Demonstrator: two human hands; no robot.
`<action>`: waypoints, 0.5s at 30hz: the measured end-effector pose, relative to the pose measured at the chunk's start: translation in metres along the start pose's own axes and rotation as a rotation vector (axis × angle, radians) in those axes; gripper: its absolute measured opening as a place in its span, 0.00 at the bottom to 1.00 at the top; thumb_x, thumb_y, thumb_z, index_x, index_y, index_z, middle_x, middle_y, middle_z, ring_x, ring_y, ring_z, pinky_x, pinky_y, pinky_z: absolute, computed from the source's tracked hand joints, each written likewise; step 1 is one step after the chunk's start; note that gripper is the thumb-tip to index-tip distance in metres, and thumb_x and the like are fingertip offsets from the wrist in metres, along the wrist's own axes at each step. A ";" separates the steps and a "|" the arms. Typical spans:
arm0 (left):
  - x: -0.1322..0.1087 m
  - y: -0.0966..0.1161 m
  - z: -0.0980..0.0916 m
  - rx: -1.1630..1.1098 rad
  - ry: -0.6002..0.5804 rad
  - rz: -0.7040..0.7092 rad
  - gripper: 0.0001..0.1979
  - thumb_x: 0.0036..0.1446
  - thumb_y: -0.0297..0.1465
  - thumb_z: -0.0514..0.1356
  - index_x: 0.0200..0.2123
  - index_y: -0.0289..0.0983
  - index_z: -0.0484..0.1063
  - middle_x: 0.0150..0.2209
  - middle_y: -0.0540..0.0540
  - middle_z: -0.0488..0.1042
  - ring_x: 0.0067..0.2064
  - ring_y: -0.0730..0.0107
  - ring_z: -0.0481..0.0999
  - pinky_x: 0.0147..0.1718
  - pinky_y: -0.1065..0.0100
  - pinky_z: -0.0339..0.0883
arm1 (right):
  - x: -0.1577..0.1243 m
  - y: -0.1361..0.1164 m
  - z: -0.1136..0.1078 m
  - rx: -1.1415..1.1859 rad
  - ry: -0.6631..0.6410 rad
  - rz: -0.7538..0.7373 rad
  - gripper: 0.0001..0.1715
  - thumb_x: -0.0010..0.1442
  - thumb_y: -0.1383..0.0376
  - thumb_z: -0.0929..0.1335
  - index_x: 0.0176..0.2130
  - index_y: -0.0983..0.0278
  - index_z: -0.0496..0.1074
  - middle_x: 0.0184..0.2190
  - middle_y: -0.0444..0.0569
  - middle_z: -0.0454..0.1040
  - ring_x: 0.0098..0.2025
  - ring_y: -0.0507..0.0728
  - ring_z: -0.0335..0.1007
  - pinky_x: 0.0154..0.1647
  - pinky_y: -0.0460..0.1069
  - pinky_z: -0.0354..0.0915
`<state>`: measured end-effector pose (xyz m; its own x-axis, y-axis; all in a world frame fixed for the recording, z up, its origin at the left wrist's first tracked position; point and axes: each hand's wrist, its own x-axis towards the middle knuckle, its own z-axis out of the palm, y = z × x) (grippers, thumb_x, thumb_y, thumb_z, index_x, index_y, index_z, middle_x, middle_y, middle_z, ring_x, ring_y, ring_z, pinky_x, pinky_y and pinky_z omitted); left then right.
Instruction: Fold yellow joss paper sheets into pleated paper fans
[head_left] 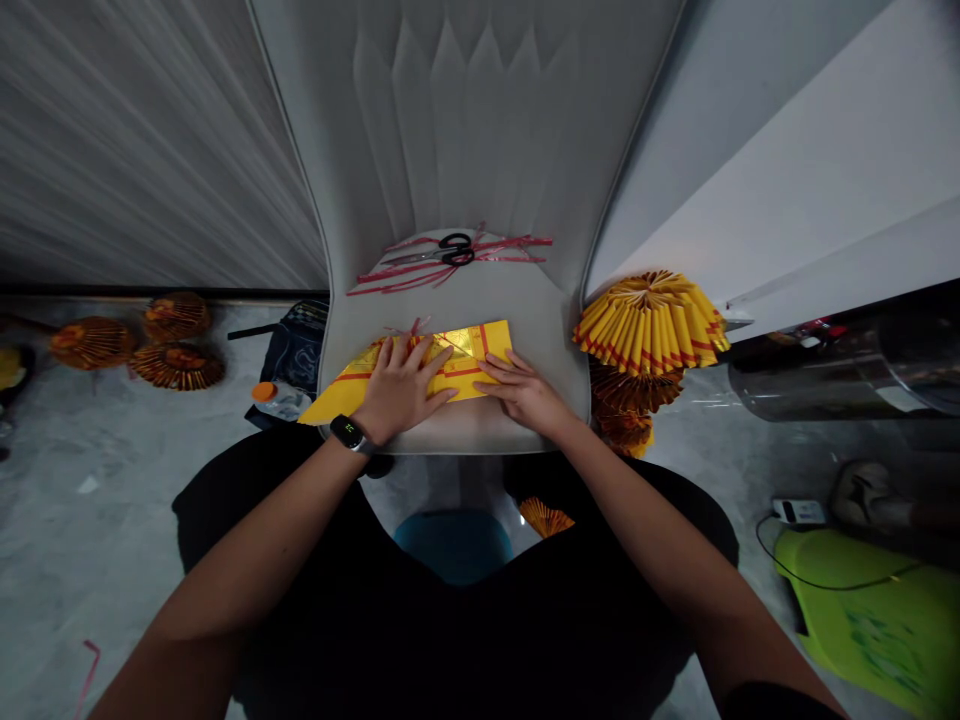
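Observation:
On the seat of a grey chair (450,437) lies folded yellow paper (495,336) with red lines and a gold foil patch. My left hand (401,385), with a black watch at the wrist, rests on the paper with fingers spread. Lying flat on its right part is my right hand (525,390), fingers stretched out. A bit of red ribbon shows just above my left fingers. Farther back on the seat, black-handled scissors (456,250) lie on several red ribbon strips (517,243).
Pleated yellow paper fans (651,320) are stacked right of the chair; more pleated rounds (178,366) lie on the left floor. A bottle with an orange cap (281,400) stands by a dark bag (294,345). A green stool (862,610) is at lower right.

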<state>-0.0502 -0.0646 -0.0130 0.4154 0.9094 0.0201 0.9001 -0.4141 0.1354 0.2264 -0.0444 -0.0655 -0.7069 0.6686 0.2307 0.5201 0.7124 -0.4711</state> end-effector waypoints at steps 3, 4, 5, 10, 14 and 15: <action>0.001 0.000 -0.001 -0.007 -0.007 -0.004 0.34 0.69 0.53 0.57 0.72 0.43 0.66 0.73 0.38 0.63 0.75 0.32 0.55 0.71 0.35 0.49 | 0.001 -0.002 -0.001 -0.002 -0.002 0.015 0.30 0.63 0.78 0.66 0.58 0.55 0.79 0.67 0.50 0.71 0.72 0.59 0.63 0.75 0.68 0.55; 0.001 0.000 -0.001 -0.007 -0.009 -0.005 0.34 0.69 0.52 0.57 0.72 0.43 0.66 0.73 0.38 0.63 0.74 0.32 0.55 0.71 0.35 0.49 | 0.001 -0.004 -0.002 -0.004 -0.003 0.024 0.29 0.63 0.77 0.66 0.57 0.55 0.79 0.67 0.50 0.71 0.72 0.59 0.63 0.75 0.68 0.55; 0.002 0.000 -0.001 -0.007 -0.010 -0.006 0.34 0.69 0.52 0.57 0.72 0.42 0.66 0.73 0.37 0.63 0.74 0.32 0.55 0.71 0.35 0.48 | 0.002 -0.006 -0.004 -0.006 -0.003 0.033 0.28 0.64 0.76 0.66 0.57 0.55 0.80 0.67 0.50 0.72 0.72 0.59 0.64 0.75 0.68 0.55; 0.003 0.000 -0.001 -0.017 -0.019 -0.008 0.34 0.68 0.52 0.58 0.71 0.42 0.66 0.73 0.36 0.63 0.74 0.31 0.56 0.71 0.34 0.48 | 0.006 -0.030 -0.020 -0.068 -0.060 0.075 0.24 0.63 0.68 0.68 0.58 0.60 0.79 0.66 0.56 0.72 0.73 0.63 0.63 0.77 0.68 0.51; 0.003 0.001 -0.002 -0.001 -0.035 -0.009 0.35 0.69 0.52 0.58 0.72 0.41 0.65 0.73 0.36 0.62 0.74 0.30 0.55 0.71 0.34 0.48 | 0.011 -0.057 -0.028 -0.148 -0.115 0.165 0.25 0.64 0.61 0.71 0.59 0.65 0.76 0.65 0.64 0.72 0.73 0.69 0.62 0.78 0.74 0.40; 0.003 0.001 -0.002 0.001 -0.037 -0.009 0.35 0.69 0.52 0.58 0.72 0.42 0.65 0.73 0.36 0.62 0.74 0.30 0.55 0.71 0.34 0.47 | 0.012 -0.063 -0.028 -0.159 -0.123 0.195 0.27 0.64 0.61 0.72 0.60 0.66 0.74 0.65 0.66 0.72 0.73 0.70 0.62 0.77 0.76 0.39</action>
<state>-0.0481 -0.0624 -0.0109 0.4117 0.9111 -0.0181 0.9040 -0.4058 0.1344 0.1992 -0.0752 -0.0091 -0.6340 0.7723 0.0396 0.7137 0.6040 -0.3546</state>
